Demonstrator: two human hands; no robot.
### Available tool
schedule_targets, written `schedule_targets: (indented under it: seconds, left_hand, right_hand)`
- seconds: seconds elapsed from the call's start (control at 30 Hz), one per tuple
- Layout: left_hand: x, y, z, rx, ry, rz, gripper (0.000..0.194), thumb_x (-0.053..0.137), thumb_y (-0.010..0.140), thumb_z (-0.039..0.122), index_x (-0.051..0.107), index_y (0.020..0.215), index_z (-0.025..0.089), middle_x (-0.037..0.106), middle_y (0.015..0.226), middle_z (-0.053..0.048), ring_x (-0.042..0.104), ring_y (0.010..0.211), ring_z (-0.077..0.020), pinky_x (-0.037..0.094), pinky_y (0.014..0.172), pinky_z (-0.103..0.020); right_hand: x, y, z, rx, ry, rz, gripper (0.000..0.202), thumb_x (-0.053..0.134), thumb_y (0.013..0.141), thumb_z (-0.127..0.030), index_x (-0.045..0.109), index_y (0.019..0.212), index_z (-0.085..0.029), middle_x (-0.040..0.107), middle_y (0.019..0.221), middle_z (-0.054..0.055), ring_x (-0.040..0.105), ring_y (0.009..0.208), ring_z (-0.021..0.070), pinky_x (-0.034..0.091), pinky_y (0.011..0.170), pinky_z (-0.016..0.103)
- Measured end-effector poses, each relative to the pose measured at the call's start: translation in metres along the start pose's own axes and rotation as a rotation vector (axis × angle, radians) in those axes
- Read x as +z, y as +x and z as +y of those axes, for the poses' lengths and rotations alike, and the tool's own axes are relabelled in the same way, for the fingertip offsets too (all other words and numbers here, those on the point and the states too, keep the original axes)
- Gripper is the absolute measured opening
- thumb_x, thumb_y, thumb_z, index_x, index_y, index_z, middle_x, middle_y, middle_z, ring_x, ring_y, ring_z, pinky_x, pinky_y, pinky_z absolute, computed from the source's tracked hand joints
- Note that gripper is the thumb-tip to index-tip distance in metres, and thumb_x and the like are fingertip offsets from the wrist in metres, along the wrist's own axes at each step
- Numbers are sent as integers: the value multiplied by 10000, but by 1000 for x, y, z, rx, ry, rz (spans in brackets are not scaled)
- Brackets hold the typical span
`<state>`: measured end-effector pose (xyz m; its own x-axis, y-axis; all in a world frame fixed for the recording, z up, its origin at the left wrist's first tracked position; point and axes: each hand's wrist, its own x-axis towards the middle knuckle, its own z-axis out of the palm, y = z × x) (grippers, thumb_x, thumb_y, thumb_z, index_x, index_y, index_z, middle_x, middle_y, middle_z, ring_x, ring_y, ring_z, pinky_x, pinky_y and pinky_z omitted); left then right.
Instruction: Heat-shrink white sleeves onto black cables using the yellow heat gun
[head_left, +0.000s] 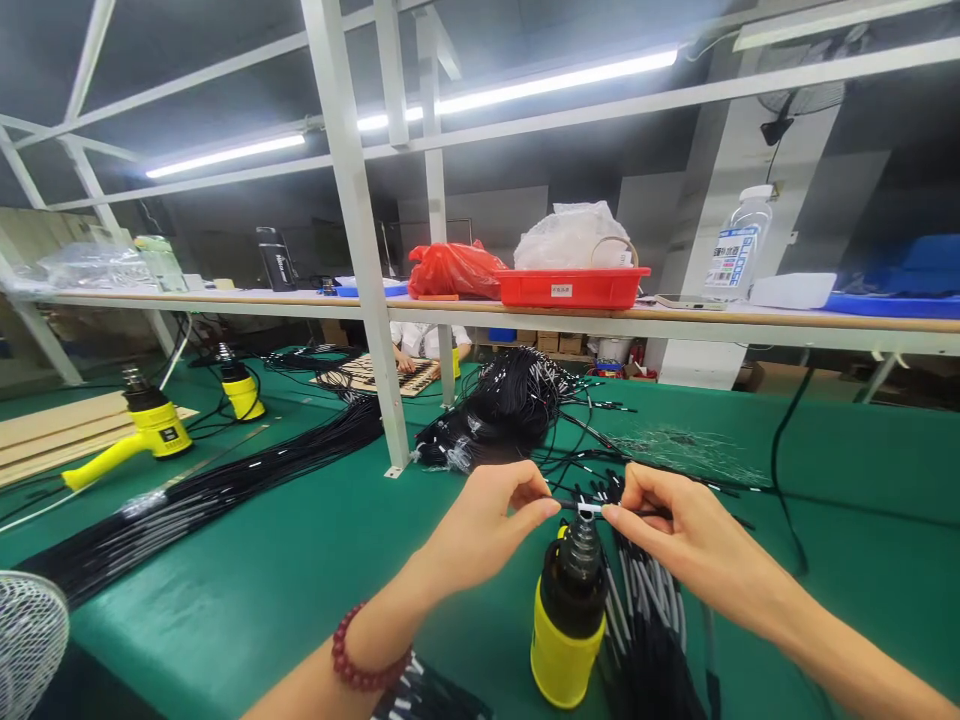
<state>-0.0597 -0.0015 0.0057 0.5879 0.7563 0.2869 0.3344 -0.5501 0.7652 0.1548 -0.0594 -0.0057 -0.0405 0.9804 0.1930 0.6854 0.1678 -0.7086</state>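
Note:
A thin black cable with a white sleeve is stretched level between my two hands, over the nozzle of an upright yellow heat gun. My left hand pinches the cable on the left of the sleeve. On the other side, my right hand pinches it close to the sleeve's right end. The sleeve sits right at the nozzle tip; whether they touch I cannot tell. Beside the heat gun lies a bundle of black and grey cables, partly under my right hand.
A large coiled heap of black cables lies behind my hands. Another long cable bundle runs along the left. Two more yellow heat guns stand there. A white post rises from the green table. Across it, a co-worker's hands show.

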Motion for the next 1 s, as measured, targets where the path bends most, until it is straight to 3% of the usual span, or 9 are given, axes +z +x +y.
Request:
schedule_targets:
  seconds: [0.23,0.4,0.5,0.8,1.0]
  left_hand:
    - [0,0,1,28,-16,25,88,614,878,223,611,806,172,613,763,19,548,740,-142,427,684,-251]
    - [-1,-1,0,-10,143,-50,373,452,992,406,594,737,173,611,700,12,519,645,-136,365,593,-255]
    - [0,-1,-3,-2,167,-73,448,387,1017,396,579,681,172,579,642,17,507,608,-128,352,584,-254]
    - [3,1,1,36,-33,-10,179,576,914,264,583,765,166,574,719,28,500,699,-132,375,637,-235]
    - [3,1,0,15,-45,-29,250,533,950,316,585,758,163,584,705,21,513,678,-133,370,614,-240]
  right_hand:
    - [-8,-4,-7,-47,-56,-73,371,423,951,-484,578,736,-223,470,651,-26,372,603,161,282,546,269]
    - [-10,-8,-11,-90,-84,-60,363,440,957,-451,562,703,-222,473,634,-31,379,597,156,286,536,255]
    - [-10,-8,-12,-101,-97,-51,353,445,954,-438,581,709,-223,492,640,-29,401,599,158,297,535,249]
    - [-14,-6,-8,-62,6,-93,311,504,915,-443,657,772,-212,623,723,4,518,673,182,369,593,263]
    - [-13,-6,-6,-42,-36,-89,411,449,928,-516,629,717,-213,508,650,-16,377,609,163,269,538,273]
